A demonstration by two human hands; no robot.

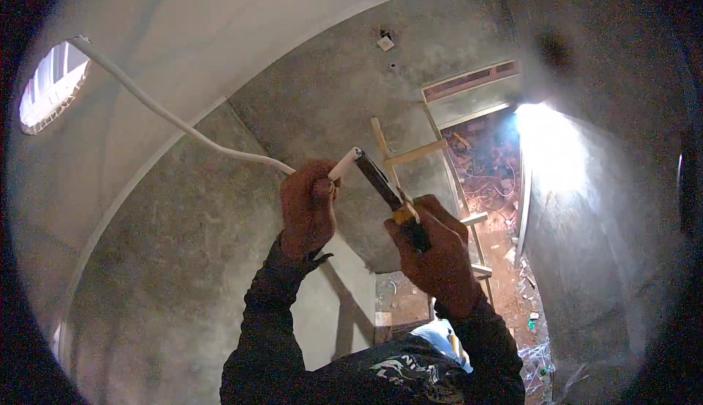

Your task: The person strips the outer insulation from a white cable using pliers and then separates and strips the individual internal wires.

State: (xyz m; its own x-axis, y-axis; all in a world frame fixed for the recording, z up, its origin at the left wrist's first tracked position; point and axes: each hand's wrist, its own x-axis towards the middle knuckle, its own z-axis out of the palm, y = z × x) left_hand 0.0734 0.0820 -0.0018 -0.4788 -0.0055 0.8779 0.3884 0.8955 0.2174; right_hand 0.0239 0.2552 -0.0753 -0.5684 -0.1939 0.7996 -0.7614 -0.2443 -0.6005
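Note:
My left hand (306,206) is closed around a thick white cable (220,149), close to its cut end, and a short stub sticks out past my fingers. From there the cable runs up and left to a ragged hole (55,90) in the pale surface overhead. My right hand (439,255) grips a hand tool (379,181) with a long dark front part and a yellow-and-black handle. The tool's tip meets the cable's end or lies right beside it; whether it is a knife or pliers I cannot make out. Both hands are raised in front of me.
Grey plastered walls (183,229) surround me. A wooden ladder-like frame (417,154) stands beyond my right hand. Farther right is an opening onto a reddish, rubble-strewn floor (505,236), with a bright light (553,145) beside it. A small white fitting (386,42) sits on the far wall.

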